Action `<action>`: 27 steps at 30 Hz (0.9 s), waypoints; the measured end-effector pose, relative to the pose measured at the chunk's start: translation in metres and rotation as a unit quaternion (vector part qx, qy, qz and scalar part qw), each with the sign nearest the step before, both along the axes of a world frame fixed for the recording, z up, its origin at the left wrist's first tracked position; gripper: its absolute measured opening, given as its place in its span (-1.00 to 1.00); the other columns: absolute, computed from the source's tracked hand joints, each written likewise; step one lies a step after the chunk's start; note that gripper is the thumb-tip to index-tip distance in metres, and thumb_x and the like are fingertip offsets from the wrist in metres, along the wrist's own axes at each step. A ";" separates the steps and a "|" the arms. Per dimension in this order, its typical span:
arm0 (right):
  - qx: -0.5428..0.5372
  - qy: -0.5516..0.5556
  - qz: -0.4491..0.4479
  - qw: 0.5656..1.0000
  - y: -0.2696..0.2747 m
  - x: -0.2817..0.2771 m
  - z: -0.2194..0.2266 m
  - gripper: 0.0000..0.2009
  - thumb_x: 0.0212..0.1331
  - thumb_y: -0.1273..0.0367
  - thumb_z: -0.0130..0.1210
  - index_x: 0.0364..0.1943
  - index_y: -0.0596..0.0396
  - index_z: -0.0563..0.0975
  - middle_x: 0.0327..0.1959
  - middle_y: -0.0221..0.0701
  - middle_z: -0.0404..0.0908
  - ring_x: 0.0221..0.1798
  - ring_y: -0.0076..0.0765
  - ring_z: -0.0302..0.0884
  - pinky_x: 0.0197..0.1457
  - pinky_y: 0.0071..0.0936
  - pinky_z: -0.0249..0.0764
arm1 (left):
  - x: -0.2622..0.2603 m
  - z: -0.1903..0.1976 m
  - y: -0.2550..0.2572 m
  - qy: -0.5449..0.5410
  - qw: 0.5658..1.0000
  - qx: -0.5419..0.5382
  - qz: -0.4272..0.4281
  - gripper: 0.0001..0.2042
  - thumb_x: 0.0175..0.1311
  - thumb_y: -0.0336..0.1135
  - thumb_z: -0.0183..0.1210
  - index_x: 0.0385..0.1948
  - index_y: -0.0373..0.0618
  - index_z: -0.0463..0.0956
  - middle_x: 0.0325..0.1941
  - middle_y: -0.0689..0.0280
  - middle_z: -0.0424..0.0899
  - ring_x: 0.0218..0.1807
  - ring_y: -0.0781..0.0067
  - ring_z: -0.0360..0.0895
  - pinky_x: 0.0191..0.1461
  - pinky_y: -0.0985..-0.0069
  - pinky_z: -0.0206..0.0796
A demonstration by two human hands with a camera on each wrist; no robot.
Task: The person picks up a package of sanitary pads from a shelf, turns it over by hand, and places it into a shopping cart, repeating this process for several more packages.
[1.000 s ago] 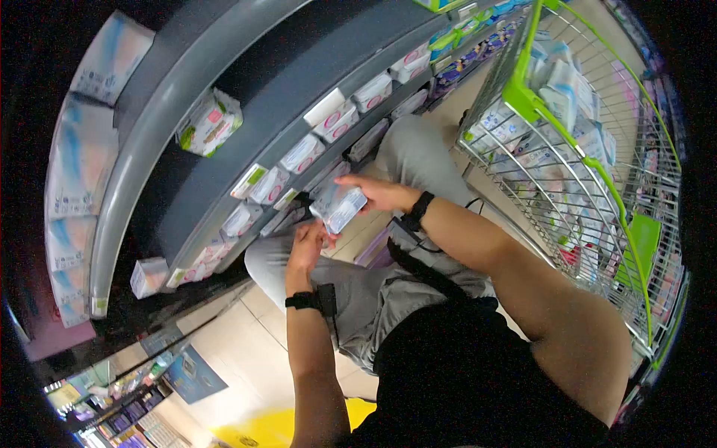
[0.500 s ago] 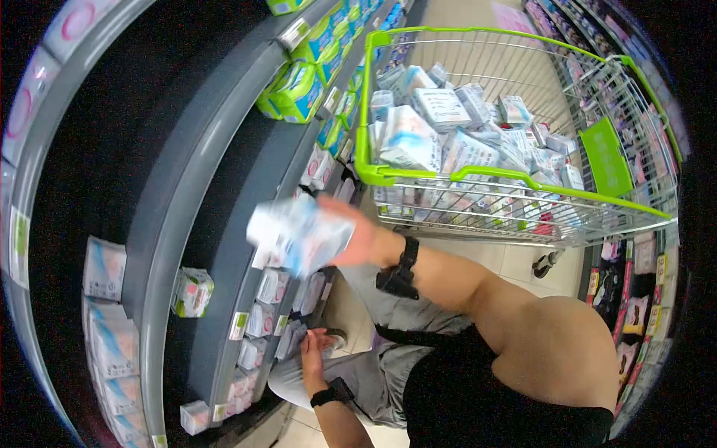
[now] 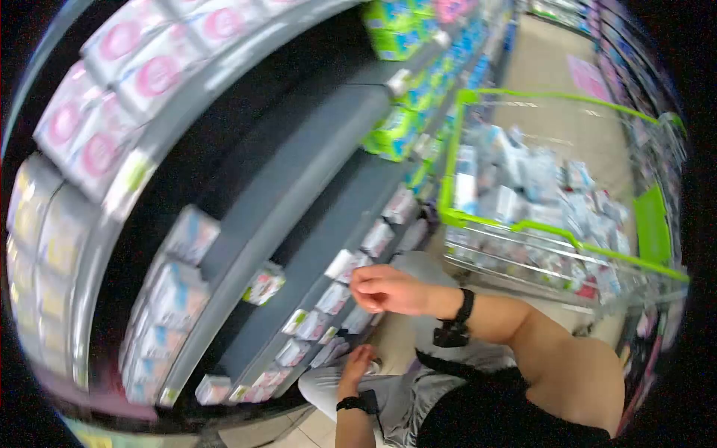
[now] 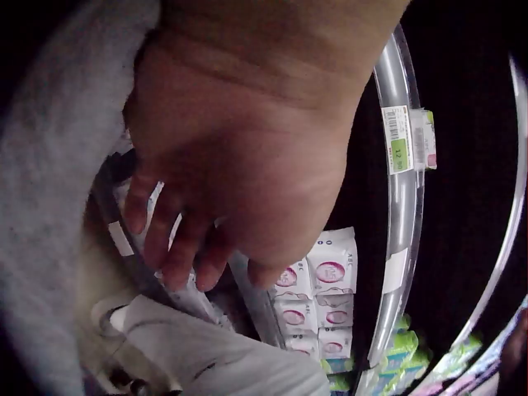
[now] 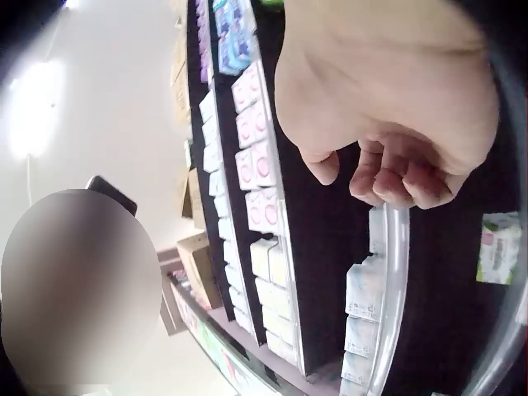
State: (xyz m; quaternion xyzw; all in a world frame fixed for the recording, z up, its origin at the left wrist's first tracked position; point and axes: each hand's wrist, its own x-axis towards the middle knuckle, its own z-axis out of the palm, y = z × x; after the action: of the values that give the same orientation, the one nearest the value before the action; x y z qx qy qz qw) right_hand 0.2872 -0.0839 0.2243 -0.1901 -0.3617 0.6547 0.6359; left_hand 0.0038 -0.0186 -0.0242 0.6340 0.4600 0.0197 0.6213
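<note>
My right hand (image 3: pixel 388 291) is raised in front of the lower shelves, its fingers loosely curled with nothing in them. The right wrist view shows its thumb apart from the fingers (image 5: pixel 389 183). Low down by my knee, my left hand (image 3: pixel 358 364) hangs relaxed beside the bottom shelf. In the left wrist view its drooping fingers overlap packs on that shelf, partly hiding them. White packs with pink ovals (image 4: pixel 332 274) stand near it. Many white and pale blue packs (image 3: pixel 534 172) lie heaped in the shopping cart (image 3: pixel 447 187) at my right.
Shelving (image 3: pixel 299 216) curves along my left. On it are pink-ringed packs (image 3: pixel 160 71), white-and-blue packs (image 3: pixel 179 291), a lone green-and-white pack (image 3: pixel 264 285) and bright green packs (image 3: pixel 392 133). My knees are bent close to the lowest shelf. In the right wrist view, a person's head (image 5: pixel 82 289) appears.
One second ago both hands held a white-and-blue pack; half a second ago the right hand alone carried it. Now that hand is without it. The left hand stays low; the head view has shifted.
</note>
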 end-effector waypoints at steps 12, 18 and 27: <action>0.248 -0.503 -0.264 0.784 0.165 -0.025 0.158 -0.68 0.13 0.38 0.21 -0.04 0.12 0.46 0.08 -0.29 0.51 0.11 -0.33 0.47 -0.01 -0.45 0.44 | -0.013 -0.005 0.002 -0.010 0.998 0.061 -0.001 -0.55 0.39 0.07 0.01 -0.09 -0.20 0.53 -0.21 0.25 0.66 -0.16 0.43 0.56 -0.03 0.47 0.36; 0.347 -0.663 -0.356 0.559 0.245 -0.048 0.179 -0.37 0.05 0.20 0.25 0.25 0.03 0.33 0.25 -0.14 0.40 0.29 0.06 0.31 0.26 -0.11 0.34 | -0.030 -0.036 0.010 -0.054 0.991 0.120 -0.014 -0.56 0.35 0.13 0.02 -0.17 -0.10 0.53 -0.34 0.36 0.60 -0.32 0.50 0.47 -0.22 0.52 0.32; 0.345 -0.667 -0.288 0.594 0.267 -0.052 0.176 -0.67 0.06 0.23 0.24 -0.22 0.08 0.40 -0.25 -0.15 0.49 -0.09 0.11 0.46 -0.07 -0.12 0.40 | -0.035 -0.039 0.007 -0.040 0.993 0.105 0.039 -0.59 0.37 0.05 0.03 -0.16 -0.17 0.57 -0.31 0.26 0.63 -0.24 0.47 0.51 -0.16 0.47 0.35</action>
State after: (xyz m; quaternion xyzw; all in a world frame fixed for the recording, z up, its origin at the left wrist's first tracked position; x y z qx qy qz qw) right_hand 0.2350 0.1828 0.4003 -0.4343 -0.8103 -0.0458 0.3908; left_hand -0.0317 -0.0116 -0.0634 0.6764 0.4541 0.1176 0.5679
